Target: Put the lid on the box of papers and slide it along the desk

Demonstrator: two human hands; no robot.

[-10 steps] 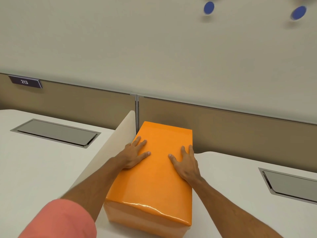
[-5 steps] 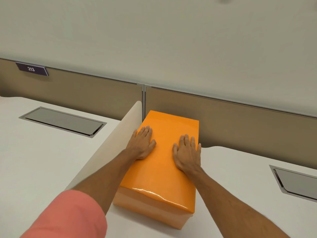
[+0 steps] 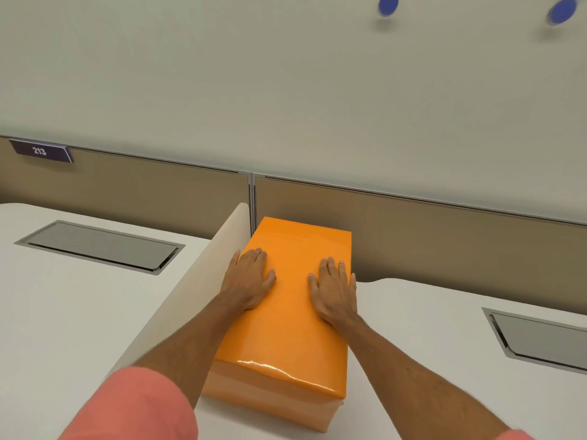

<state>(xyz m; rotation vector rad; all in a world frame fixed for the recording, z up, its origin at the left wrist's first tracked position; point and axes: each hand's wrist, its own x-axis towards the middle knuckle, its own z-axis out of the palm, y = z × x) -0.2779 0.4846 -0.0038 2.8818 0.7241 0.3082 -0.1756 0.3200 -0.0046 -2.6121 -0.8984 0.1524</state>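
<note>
An orange box with its glossy orange lid on stands lengthwise on the white desk, its far end close to the brown back panel. The paler box body shows below the lid at the near end; the papers are hidden. My left hand lies flat on the lid's left side, fingers together. My right hand lies flat on the lid's right side, fingers reaching its right edge. Neither hand grips anything.
A cream divider panel runs along the box's left side, touching my left forearm. Grey cable hatches are set into the left desk and the right desk. A brown back panel and a sign reading 213 stand behind.
Both hands stayed flat on the lid, their fingers closing together. The box sits nearer the back panel than a second ago. The camera tilted down, then back up.
</note>
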